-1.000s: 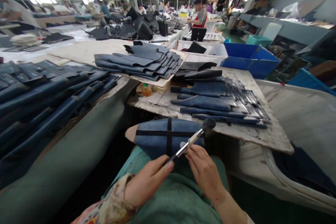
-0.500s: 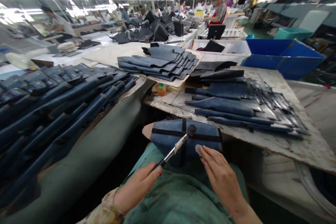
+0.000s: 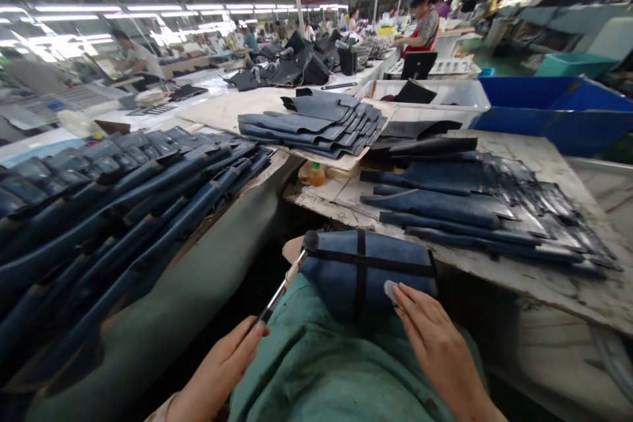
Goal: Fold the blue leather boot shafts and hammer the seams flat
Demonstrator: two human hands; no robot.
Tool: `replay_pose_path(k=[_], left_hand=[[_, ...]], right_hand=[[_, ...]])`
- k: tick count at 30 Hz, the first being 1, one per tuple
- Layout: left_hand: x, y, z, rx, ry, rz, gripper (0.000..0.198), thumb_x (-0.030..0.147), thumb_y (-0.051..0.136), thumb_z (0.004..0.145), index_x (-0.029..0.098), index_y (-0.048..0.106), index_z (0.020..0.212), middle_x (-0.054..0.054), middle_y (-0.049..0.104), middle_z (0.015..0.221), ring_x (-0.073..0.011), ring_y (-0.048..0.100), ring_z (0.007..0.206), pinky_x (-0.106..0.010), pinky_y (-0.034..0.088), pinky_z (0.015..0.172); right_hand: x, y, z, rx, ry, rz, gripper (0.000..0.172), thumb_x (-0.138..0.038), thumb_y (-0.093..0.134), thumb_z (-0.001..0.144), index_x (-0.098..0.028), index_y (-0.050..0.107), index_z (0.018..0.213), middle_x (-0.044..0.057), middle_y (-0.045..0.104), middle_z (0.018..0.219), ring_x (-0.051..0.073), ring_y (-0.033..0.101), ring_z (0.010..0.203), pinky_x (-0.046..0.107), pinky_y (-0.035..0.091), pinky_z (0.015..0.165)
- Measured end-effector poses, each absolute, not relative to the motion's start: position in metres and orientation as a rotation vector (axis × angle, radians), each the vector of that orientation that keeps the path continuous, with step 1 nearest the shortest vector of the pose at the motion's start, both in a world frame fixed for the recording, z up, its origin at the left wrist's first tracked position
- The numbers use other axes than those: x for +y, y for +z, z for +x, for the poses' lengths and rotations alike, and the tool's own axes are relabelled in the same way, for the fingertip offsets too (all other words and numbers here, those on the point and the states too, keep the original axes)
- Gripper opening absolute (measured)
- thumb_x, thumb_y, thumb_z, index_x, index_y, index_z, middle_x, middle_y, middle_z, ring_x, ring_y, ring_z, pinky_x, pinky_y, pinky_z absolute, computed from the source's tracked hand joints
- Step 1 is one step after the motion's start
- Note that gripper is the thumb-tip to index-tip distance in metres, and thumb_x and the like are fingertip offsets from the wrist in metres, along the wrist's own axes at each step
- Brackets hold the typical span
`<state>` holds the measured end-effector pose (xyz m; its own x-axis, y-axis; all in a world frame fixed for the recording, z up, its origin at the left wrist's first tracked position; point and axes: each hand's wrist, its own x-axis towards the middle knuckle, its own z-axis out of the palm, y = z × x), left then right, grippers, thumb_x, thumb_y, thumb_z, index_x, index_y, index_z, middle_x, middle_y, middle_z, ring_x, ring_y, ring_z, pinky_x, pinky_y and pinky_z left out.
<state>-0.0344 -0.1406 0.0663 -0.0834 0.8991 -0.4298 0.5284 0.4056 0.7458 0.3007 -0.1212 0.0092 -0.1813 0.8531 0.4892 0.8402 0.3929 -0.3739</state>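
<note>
My left hand (image 3: pixel 230 353) is closed round the black grip of a hammer (image 3: pixel 283 290) with a shiny metal shaft and a round dark head. The head is at the left end of a blue leather piece (image 3: pixel 333 280) crossed by black strips, which lies over my lap. A pale board tip (image 3: pixel 293 249) sticks out from under that end. My right hand (image 3: pixel 438 333) rests at the lower right of the leather, its fingers together, pinching a small whitish translucent piece (image 3: pixel 390 290). The exact kind of that piece is unclear. A green apron (image 3: pixel 341 376) covers my lap.
Rows of blue leather pieces lie on the left bench (image 3: pixel 237 244) and the right board (image 3: pixel 558 151). A further leather stack (image 3: pixel 316 122) lies ahead, near a small orange bottle (image 3: pixel 316 175). Behind are a white bin (image 3: pixel 465 95), a blue bin (image 3: pixel 544 122) and co-workers.
The hammer head has moved left from the middle of the leather to its left end, my left hand drawing back leftward. My right hand keeps its place on the leather; the view has shifted slightly.
</note>
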Motion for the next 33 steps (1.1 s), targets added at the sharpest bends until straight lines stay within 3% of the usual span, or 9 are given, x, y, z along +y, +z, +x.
replay_pose_path(k=[4, 10, 16, 21, 25, 28, 31, 33], left_hand=[[-0.12, 0.066, -0.045, 1.751, 0.368, 1.494, 0.045, 0.061, 0.041, 0.081, 0.02, 0.06, 0.084, 0.0, 0.061, 0.073, -0.0168, 0.057, 0.073, -0.023, 0.045, 0.066], [-0.031, 0.086, -0.024, 1.826, 0.265, 1.954, 0.04, 0.05, 0.042, 0.082, 0.023, 0.055, 0.108, -0.004, 0.065, 0.101, -0.0224, 0.06, 0.092, -0.029, 0.043, 0.081], [0.083, 0.075, 0.011, 1.732, 0.089, 2.232, 0.032, 0.043, 0.047, 0.08, 0.02, 0.062, 0.097, -0.008, 0.068, 0.091, -0.0246, 0.062, 0.086, -0.03, 0.043, 0.075], [0.142, 0.043, 0.042, 1.657, 0.171, 2.214, 0.036, 0.038, 0.049, 0.079, 0.016, 0.061, 0.105, -0.011, 0.066, 0.106, -0.0255, 0.059, 0.1, -0.032, 0.042, 0.087], [0.134, 0.03, 0.036, 1.526, 0.214, 2.151, 0.048, 0.043, 0.049, 0.076, 0.011, 0.059, 0.11, -0.011, 0.064, 0.111, -0.0235, 0.058, 0.105, -0.029, 0.042, 0.093], [0.093, 0.026, 0.009, 1.454, 0.248, 2.043, 0.053, 0.053, 0.042, 0.079, 0.015, 0.059, 0.113, -0.007, 0.065, 0.111, -0.0225, 0.059, 0.106, -0.03, 0.044, 0.093], [0.039, 0.016, -0.016, 1.484, 0.532, 1.616, 0.059, 0.061, 0.045, 0.075, 0.02, 0.056, 0.115, -0.005, 0.063, 0.116, -0.025, 0.055, 0.112, -0.033, 0.043, 0.096], [0.005, 0.006, -0.021, 1.577, 0.725, 1.425, 0.071, 0.063, 0.052, 0.07, 0.024, 0.043, 0.129, -0.005, 0.054, 0.128, -0.0276, 0.051, 0.116, -0.034, 0.049, 0.09]], right_hand=[[-0.119, 0.01, 0.299, -2.01, 0.025, -1.453, 0.037, -0.024, 0.041, 0.091, -0.023, 0.049, 0.127, 0.005, 0.059, 0.116, 0.019, 0.056, 0.106, 0.036, 0.049, 0.09], [-0.123, 0.008, 0.302, -1.992, 0.115, -1.484, 0.042, -0.029, 0.048, 0.088, -0.022, 0.045, 0.129, 0.007, 0.059, 0.117, 0.021, 0.055, 0.108, 0.037, 0.048, 0.092], [-0.124, 0.0, 0.332, -1.646, 0.289, -1.733, 0.038, -0.037, 0.047, 0.087, -0.02, 0.052, 0.121, 0.007, 0.064, 0.109, 0.019, 0.063, 0.096, 0.032, 0.053, 0.082], [-0.108, 0.006, 0.353, -1.395, 0.546, -1.822, 0.042, -0.042, 0.048, 0.085, -0.018, 0.056, 0.118, 0.009, 0.065, 0.11, 0.021, 0.062, 0.1, 0.035, 0.05, 0.087], [-0.098, 0.012, 0.352, -1.358, 0.733, -1.729, 0.043, -0.044, 0.047, 0.085, -0.017, 0.058, 0.116, 0.009, 0.066, 0.107, 0.022, 0.06, 0.102, 0.038, 0.049, 0.089], [-0.095, 0.016, 0.348, -1.288, 0.776, -1.726, 0.043, -0.046, 0.049, 0.083, -0.017, 0.06, 0.112, 0.008, 0.066, 0.105, 0.023, 0.06, 0.101, 0.035, 0.048, 0.087], [-0.086, 0.019, 0.345, -1.28, 0.849, -1.722, 0.04, -0.048, 0.049, 0.081, -0.015, 0.064, 0.098, 0.005, 0.067, 0.09, 0.02, 0.062, 0.087, 0.03, 0.048, 0.077], [-0.077, 0.022, 0.344, -1.314, 0.898, -1.731, 0.037, -0.049, 0.05, 0.08, -0.014, 0.064, 0.084, 0.002, 0.063, 0.075, 0.017, 0.059, 0.072, 0.026, 0.046, 0.066]])
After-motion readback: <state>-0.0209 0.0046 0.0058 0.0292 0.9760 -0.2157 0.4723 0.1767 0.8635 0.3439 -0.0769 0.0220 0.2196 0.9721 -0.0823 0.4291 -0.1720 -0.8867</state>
